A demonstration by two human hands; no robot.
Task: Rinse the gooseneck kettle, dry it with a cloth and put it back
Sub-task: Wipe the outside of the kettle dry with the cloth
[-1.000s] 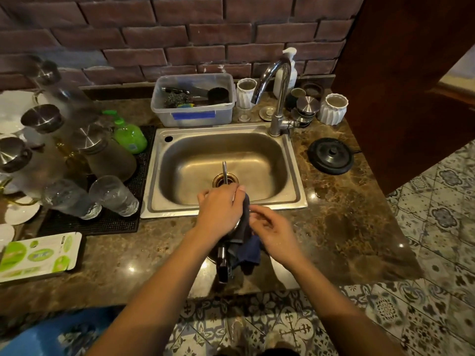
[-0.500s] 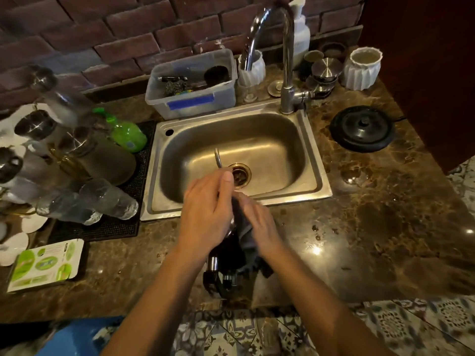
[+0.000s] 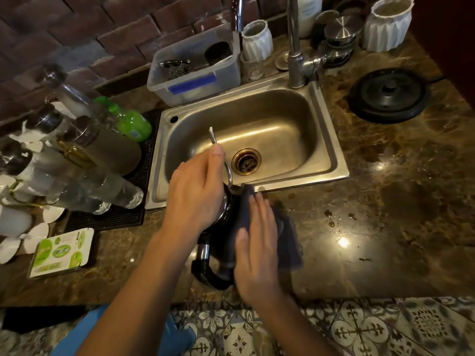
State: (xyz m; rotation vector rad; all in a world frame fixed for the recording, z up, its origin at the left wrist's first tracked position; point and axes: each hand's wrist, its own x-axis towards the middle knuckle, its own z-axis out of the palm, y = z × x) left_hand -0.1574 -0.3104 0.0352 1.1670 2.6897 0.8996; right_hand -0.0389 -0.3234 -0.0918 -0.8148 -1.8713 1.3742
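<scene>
The black gooseneck kettle is held over the counter just in front of the sink. Its thin metal spout points out over the basin. My left hand lies over the kettle's top, fingers wrapped round the base of the spout. My right hand presses a dark blue cloth flat against the kettle's right side. The black handle shows below, nearest me. Most of the body is hidden by hands and cloth. The round black kettle base sits on the counter, right of the sink.
Glass bottles and upturned glasses crowd a black mat left of the sink, with a green soap bottle. A clear plastic tub and the tap stand behind the basin. White ribbed cups stand at the back right.
My view has moved closer and tilted down. My right hand has slid the cloth down along the kettle's side, toward the handle. The left hand keeps its hold on the top.
</scene>
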